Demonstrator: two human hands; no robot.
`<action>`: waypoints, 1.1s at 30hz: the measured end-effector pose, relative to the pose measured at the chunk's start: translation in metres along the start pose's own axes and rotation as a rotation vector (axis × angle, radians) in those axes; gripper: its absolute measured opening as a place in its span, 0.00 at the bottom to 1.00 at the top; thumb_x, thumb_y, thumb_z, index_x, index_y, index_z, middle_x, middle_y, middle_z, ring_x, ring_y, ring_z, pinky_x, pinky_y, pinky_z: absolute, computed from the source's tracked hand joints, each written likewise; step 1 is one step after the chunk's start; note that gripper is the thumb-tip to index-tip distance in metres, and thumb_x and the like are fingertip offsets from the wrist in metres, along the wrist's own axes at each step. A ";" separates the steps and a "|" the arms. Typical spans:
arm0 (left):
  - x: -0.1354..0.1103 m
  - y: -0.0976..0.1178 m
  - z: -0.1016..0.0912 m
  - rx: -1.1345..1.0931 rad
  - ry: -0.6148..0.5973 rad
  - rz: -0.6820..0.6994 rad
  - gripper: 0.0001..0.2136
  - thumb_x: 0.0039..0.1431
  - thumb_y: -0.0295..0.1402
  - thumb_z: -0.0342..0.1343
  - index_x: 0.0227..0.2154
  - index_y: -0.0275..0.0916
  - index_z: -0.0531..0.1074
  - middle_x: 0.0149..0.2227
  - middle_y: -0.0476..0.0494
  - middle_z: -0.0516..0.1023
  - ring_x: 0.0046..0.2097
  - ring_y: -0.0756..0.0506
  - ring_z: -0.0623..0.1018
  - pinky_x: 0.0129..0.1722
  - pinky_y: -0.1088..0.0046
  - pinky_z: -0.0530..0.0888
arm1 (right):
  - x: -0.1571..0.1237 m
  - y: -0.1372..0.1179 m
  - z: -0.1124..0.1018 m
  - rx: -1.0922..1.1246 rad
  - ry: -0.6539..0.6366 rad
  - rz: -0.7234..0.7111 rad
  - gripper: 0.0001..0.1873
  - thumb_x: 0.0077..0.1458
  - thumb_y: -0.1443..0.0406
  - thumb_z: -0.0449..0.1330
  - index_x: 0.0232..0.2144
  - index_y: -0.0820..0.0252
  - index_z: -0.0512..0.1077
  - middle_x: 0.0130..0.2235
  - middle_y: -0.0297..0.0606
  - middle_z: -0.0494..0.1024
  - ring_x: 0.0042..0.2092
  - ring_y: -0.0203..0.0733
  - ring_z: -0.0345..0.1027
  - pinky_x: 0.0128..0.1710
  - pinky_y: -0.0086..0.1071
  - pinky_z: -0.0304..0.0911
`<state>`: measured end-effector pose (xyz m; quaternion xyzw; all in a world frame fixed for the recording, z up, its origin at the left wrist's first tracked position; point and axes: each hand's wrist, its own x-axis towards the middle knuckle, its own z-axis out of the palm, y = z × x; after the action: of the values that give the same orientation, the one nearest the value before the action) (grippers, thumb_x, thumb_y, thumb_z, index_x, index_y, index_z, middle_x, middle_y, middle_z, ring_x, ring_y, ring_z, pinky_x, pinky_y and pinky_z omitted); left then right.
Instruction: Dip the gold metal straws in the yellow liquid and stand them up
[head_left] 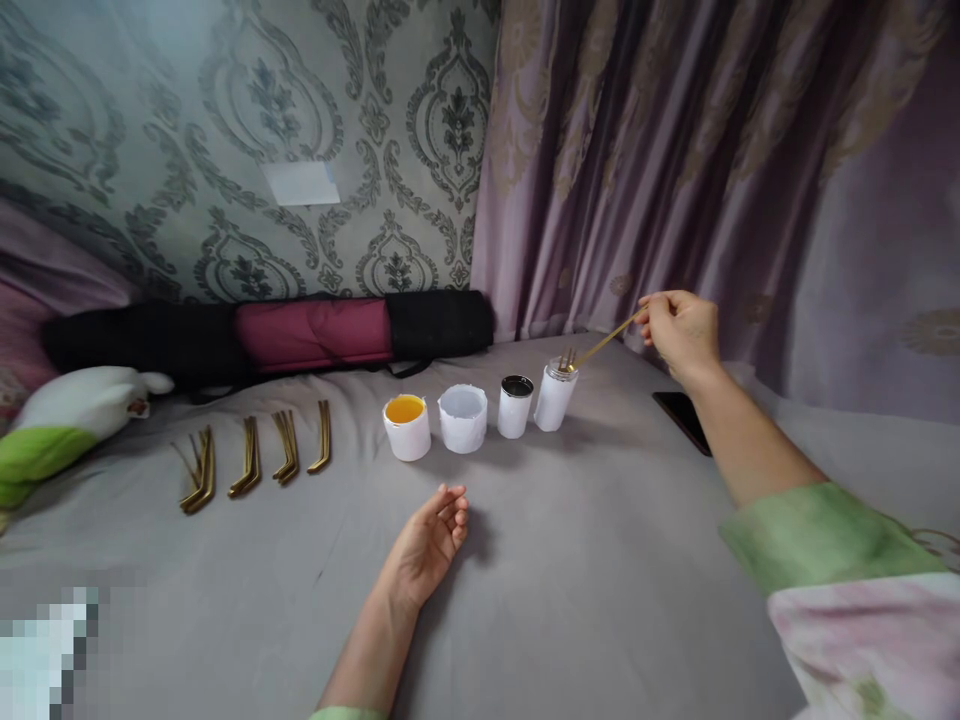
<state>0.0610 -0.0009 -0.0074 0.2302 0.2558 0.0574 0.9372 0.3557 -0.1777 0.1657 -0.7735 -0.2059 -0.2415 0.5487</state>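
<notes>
My right hand [681, 330] pinches one end of a thin gold bent metal straw [611, 340]. The straw slants down to the left, its lower end at the mouth of a white-wrapped jar [555, 402]. Other gold ends poke up from that jar. Palm up and loosely curled, my left hand [435, 540] rests on the grey sheet with nothing in it. In front of it stand a white-wrapped cup with a yellow inside [407, 440], a wide white cup [463, 428] and a white-wrapped cup with a dark inside [515, 412].
Several bunches of gold bent straws [199, 485] lie in a row on the grey sheet [570, 580] at left. A dark phone [682, 420] lies below my right wrist. Behind are a long black and maroon bag [315, 335], a plush toy [67, 415] and purple curtains [637, 150].
</notes>
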 end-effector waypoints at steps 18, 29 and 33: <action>0.000 -0.001 -0.002 0.014 0.001 0.014 0.07 0.54 0.29 0.52 0.34 0.30 0.68 0.28 0.45 0.69 0.26 0.55 0.69 0.22 0.81 0.67 | -0.008 0.008 0.025 -0.245 -0.177 -0.155 0.14 0.52 0.63 0.49 0.31 0.64 0.72 0.25 0.38 0.75 0.24 0.35 0.66 0.26 0.28 0.61; 0.002 -0.001 -0.002 0.015 0.002 0.009 0.07 0.54 0.29 0.52 0.34 0.30 0.69 0.28 0.45 0.69 0.26 0.55 0.69 0.22 0.81 0.67 | -0.021 0.007 0.036 -0.366 -0.288 -0.181 0.13 0.51 0.66 0.48 0.29 0.62 0.73 0.25 0.37 0.76 0.26 0.36 0.66 0.31 0.29 0.59; 0.002 -0.002 -0.004 0.018 -0.003 0.015 0.07 0.54 0.30 0.52 0.34 0.30 0.69 0.29 0.45 0.69 0.26 0.55 0.69 0.23 0.81 0.67 | -0.026 0.008 0.040 -0.406 -0.314 -0.187 0.13 0.51 0.67 0.48 0.29 0.63 0.73 0.26 0.38 0.76 0.27 0.36 0.67 0.32 0.28 0.59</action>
<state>0.0609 -0.0002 -0.0123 0.2408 0.2534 0.0618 0.9349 0.3460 -0.1440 0.1328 -0.8732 -0.3063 -0.2046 0.3191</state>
